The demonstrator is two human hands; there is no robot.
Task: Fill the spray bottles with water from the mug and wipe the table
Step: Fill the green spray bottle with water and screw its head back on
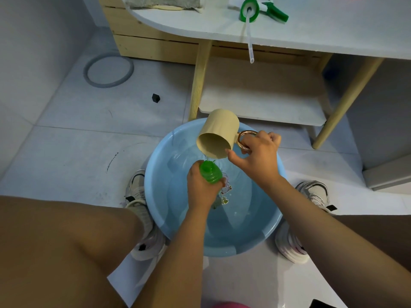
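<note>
My left hand [201, 187] grips a green spray bottle [210, 172] by its body, holding it upright with its open neck up over a light blue basin [155, 196] of water on the floor. My right hand [259, 155] holds a beige mug [219, 134] by its copper-coloured handle. The mug is tipped steeply, mouth down towards the bottle, and a thin stream of water runs from its rim onto the bottle's neck. The bottle's green and white spray head [252, 10] lies on the white table [322, 34], its dip tube hanging over the table edge.
A grey cloth [164, 2] lies at the table's back left. The table has wooden legs and a lower shelf [262, 105]. A grey ring [109, 71] and a small black object [156, 98] lie on the tiled floor. My shoes flank the basin.
</note>
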